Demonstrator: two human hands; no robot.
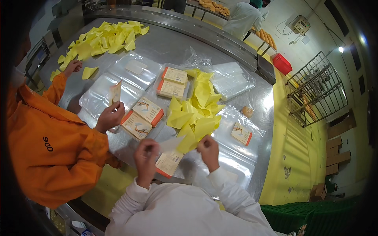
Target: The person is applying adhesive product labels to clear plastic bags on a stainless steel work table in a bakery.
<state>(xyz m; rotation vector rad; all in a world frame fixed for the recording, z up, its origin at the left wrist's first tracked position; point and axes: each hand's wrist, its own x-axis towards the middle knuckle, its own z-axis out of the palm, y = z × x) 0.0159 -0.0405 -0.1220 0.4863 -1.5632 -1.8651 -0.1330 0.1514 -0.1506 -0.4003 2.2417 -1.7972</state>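
Note:
My left hand point(146, 157) holds a thin whitish sheet point(172, 144) by its edge, above a stack of printed labels point(169, 162) with an orange side at the table's front edge. My right hand point(208, 150) has its fingers curled at the near edge of a pile of yellow paper pieces point(199, 109); whether it pinches one cannot be told. Right of it, a smaller printed label stack point(241, 134) lies on clear plastic bags point(236, 159). A clear plastic tub point(173, 96) holds more label stacks point(174, 75) behind the yellow pile.
A co-worker in an orange jacket point(53, 147) reaches over the steel table point(165, 44) at my left, near more stacks point(141, 118) and a large yellow paper heap point(103, 38). Clear bags point(233, 79) and a small round brown object point(247, 112) lie right.

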